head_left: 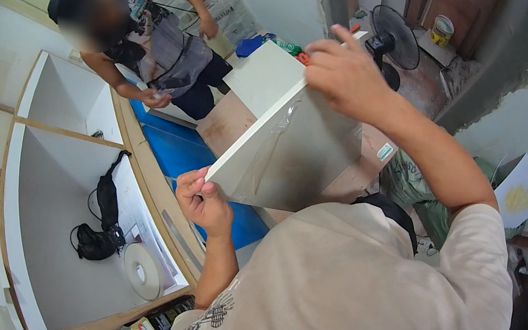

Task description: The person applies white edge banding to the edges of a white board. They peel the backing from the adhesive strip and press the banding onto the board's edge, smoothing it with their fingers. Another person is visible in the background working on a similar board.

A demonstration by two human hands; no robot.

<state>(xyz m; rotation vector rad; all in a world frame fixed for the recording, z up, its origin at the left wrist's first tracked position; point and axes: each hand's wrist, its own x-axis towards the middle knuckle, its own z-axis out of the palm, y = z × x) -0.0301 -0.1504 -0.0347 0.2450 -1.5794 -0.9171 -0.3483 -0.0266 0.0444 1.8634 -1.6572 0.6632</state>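
My left hand (pixel 201 203) grips the lower near corner of a white board (pixel 301 154) with a clear film or wrinkled covering on its face. My right hand (pixel 344 73) holds the same board's upper edge, index finger lifted and the other fingers bent over it. The board stands tilted on edge between my hands. Behind it lie a second white panel (pixel 259 72) and a pinkish wooden surface (pixel 222 122), with a blue sheet (pixel 160 150) at the left.
A co-worker (pixel 149 53) stands across from me. White open cabinet boxes (pixel 57 213) at left hold a black strap bag (pixel 96 241) and a tape roll (pixel 143 271). A black fan (pixel 392 39), green sacks (pixel 415 192) and a white card (pixel 516 195) are at right.
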